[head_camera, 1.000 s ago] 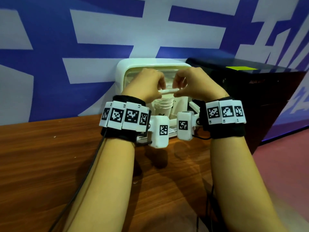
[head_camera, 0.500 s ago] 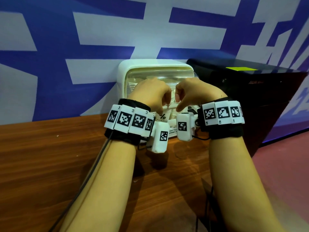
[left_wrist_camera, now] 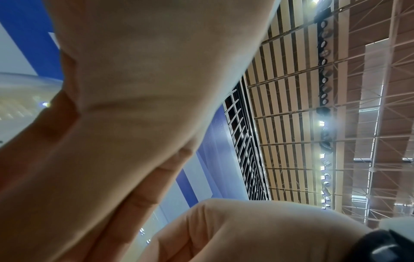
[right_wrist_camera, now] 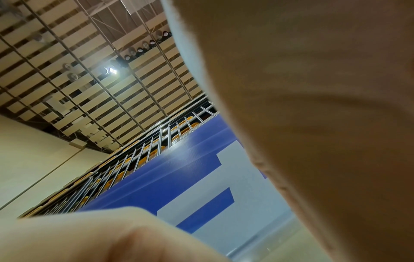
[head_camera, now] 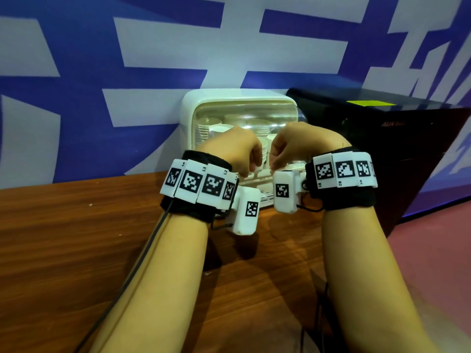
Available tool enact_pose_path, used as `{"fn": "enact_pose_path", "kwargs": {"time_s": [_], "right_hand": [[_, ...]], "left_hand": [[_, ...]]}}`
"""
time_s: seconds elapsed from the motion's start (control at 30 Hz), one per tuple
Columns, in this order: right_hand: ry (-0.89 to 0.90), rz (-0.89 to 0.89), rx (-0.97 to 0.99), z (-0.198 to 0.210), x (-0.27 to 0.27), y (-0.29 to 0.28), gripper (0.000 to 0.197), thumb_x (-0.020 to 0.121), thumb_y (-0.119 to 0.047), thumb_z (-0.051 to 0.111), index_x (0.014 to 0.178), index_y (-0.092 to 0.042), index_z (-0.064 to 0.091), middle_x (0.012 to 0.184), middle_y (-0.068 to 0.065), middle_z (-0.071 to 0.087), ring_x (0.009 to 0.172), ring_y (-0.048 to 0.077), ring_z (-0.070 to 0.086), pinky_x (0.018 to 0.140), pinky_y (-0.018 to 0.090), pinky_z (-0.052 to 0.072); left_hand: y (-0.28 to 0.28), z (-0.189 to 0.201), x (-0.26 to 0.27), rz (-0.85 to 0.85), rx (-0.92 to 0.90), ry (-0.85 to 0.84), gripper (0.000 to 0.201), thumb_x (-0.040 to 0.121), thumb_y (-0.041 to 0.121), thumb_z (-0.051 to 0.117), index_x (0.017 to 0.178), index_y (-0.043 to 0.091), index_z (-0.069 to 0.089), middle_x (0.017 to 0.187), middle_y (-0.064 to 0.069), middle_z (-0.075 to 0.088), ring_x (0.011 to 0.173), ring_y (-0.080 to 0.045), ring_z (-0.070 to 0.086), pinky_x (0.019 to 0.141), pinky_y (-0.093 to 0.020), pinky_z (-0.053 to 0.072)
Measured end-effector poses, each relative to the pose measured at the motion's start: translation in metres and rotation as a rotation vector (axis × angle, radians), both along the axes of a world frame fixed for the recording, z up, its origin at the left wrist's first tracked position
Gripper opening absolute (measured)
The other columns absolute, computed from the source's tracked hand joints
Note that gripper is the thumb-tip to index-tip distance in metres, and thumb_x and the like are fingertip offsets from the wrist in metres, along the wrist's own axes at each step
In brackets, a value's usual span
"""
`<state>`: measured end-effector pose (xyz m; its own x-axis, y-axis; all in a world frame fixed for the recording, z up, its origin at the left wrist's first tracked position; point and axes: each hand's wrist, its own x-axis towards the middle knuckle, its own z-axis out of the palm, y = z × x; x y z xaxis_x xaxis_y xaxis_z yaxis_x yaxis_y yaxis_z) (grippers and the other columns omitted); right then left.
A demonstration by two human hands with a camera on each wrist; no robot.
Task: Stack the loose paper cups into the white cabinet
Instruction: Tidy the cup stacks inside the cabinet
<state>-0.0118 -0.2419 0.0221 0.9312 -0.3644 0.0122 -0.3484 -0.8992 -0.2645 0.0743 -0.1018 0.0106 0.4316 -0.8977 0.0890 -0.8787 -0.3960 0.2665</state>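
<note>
Both hands at the cabinet front

The cabinet [head_camera: 188, 108] stands at the desk's [head_camera: 76, 238] back edge against the wall, stacked cups [head_camera: 219, 133] inside. The left hand [head_camera: 234, 149] and right hand [head_camera: 298, 143] hang curled, side by side, before its lower front; whether they grip anything I cannot tell.

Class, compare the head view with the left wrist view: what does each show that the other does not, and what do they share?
Only the head view shows the white cabinet with paper cups stacked behind its clear door, the wooden table, the black box and both wristbands. Only the left wrist view shows the ceiling beams and lights, seen from below. Both show the left hand with curled fingers, the right hand and the blue and white wall.
</note>
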Motion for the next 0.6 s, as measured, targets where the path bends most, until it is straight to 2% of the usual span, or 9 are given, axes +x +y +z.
{"fn": "enact_pose_path", "kwargs": {"time_s": [0.23,0.47,0.53,0.6], "right_hand": [[0.007,-0.003,0.038,0.0008,-0.0014,-0.0003,0.010,0.079,-0.022,0.077,0.088,-0.019,0.075,0.078,-0.006,0.073,0.075,0.004,0.067,0.066,0.021,0.047],[0.003,-0.007,0.027,-0.0006,0.0005,0.0004,0.009,0.083,-0.024,0.074,0.087,-0.016,0.075,0.074,-0.005,0.072,0.069,0.002,0.065,0.062,0.019,0.045],[0.001,-0.017,0.025,-0.0014,0.0028,0.0014,0.012,0.085,-0.026,0.072,0.085,-0.014,0.075,0.074,-0.004,0.073,0.069,0.003,0.066,0.061,0.018,0.045],[-0.001,-0.029,0.011,-0.0010,0.0056,0.0033,0.017,0.087,-0.028,0.070,0.083,-0.012,0.074,0.076,-0.002,0.074,0.072,0.005,0.069,0.063,0.019,0.049]], "left_hand": [[0.0007,-0.0009,-0.0011,0.013,0.007,-0.004,0.034,0.079,0.000,0.071,0.107,0.019,0.069,0.091,0.007,0.069,0.085,-0.007,0.064,0.072,-0.021,0.045],[-0.0011,-0.0022,-0.0008,0.002,0.006,-0.018,0.030,0.082,0.007,0.070,0.109,0.021,0.068,0.094,0.008,0.068,0.089,-0.009,0.063,0.082,-0.026,0.050],[-0.0011,-0.0024,-0.0005,-0.007,-0.008,-0.007,0.027,0.085,0.011,0.069,0.110,0.020,0.067,0.096,0.007,0.067,0.087,-0.009,0.063,0.081,-0.025,0.050],[-0.0001,-0.0019,0.0006,-0.019,-0.038,0.032,0.023,0.087,0.015,0.067,0.110,0.019,0.067,0.093,0.007,0.066,0.078,-0.005,0.064,0.076,-0.023,0.051]]}}
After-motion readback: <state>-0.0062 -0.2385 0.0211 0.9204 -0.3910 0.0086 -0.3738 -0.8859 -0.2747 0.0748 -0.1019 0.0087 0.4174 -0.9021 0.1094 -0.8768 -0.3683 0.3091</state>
